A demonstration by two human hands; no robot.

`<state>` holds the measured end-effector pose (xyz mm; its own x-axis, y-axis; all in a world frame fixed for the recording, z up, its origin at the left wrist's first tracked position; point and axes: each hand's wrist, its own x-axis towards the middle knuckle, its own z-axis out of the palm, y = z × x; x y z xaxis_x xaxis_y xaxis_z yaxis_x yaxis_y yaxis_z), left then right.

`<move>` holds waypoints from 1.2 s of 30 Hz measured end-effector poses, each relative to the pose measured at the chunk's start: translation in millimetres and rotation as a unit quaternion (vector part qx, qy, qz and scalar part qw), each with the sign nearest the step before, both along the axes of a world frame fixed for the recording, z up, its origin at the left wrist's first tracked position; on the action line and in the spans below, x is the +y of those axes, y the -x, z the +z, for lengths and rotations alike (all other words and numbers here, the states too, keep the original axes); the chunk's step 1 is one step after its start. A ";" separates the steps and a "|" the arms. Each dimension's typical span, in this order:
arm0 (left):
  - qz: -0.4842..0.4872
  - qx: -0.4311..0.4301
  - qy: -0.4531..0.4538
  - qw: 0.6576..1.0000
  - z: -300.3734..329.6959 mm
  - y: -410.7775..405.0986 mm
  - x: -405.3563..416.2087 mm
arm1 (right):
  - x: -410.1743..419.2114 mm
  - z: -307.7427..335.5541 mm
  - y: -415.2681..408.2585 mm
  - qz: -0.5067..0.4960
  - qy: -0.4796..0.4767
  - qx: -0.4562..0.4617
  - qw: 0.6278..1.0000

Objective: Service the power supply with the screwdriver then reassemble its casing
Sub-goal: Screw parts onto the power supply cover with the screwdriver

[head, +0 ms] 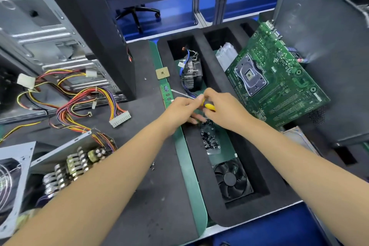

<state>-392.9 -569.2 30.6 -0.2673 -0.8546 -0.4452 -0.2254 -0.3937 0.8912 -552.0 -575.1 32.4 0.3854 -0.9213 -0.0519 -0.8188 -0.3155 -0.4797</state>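
Both hands meet over the screw tray [211, 140]: right hand [223, 110] grips the screwdriver [209, 106], left hand [182, 109] pinches near its shaft; seat one screw squarely before lifting.

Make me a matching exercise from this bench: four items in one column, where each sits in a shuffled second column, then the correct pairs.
Items
1. case fan
2. CPU chip
3. motherboard
4. screwdriver

Places
A. propped tilted at the right side of the foam tray
B. gripped in the right hand, shaft toward the left hand
C. lying in the nearest foam compartment
D. lying flat on the mat, left of the cooler

Pairs: 1-C, 2-D, 3-A, 4-B
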 end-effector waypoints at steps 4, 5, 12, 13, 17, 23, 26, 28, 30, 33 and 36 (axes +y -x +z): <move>0.089 0.119 -0.080 0.986 0.1 4.2 -1.2 | 5.0 0.6 4.2 0.021 -0.056 -0.104 0.993; 0.111 0.121 -0.086 0.983 -0.3 3.9 -3.0 | 6.7 1.4 7.8 0.004 -0.071 -0.146 0.987; 0.141 0.112 -0.108 0.978 -2.0 -1.2 -9.9 | 29.6 -21.6 23.7 -0.014 -0.055 0.041 0.998; 0.143 0.117 -0.112 0.976 -1.2 -1.5 -10.7 | 30.1 -30.2 18.3 0.011 -0.071 0.109 0.991; 0.147 0.129 -0.130 0.972 -0.8 -2.2 -12.7 | 22.0 -55.1 -4.8 0.015 -0.095 0.208 0.973; 0.130 0.128 -0.135 0.974 -1.2 -4.6 -14.0 | 10.8 -68.9 -14.2 0.025 -0.073 0.242 0.967; 0.122 0.129 -0.135 0.975 -2.4 -5.5 -14.6 | 9.4 -70.4 -11.0 0.039 -0.076 0.239 0.967; 0.119 0.131 -0.135 0.975 -3.2 -6.2 -15.1 | 9.3 -69.8 -7.9 0.039 -0.080 0.222 0.971; 0.118 0.133 -0.135 0.975 -2.5 -6.3 -15.1 | 11.5 -67.0 -5.2 0.003 -0.111 0.159 0.981; 0.118 0.134 -0.135 0.975 -0.8 -5.4 -13.8 | 21.2 -58.8 -0.4 -0.103 -0.219 -0.045 0.969; 0.115 0.125 -0.132 0.977 3.3 -5.2 -11.8 | 29.8 -42.5 11.1 -0.170 -0.277 -0.185 0.928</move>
<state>-387.7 -581.0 33.9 -0.2105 -0.7695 -0.6030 0.1066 -0.6312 0.7683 -563.1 -545.3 -10.2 0.1632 -0.8642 -0.4759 -0.5734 0.3094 -0.7586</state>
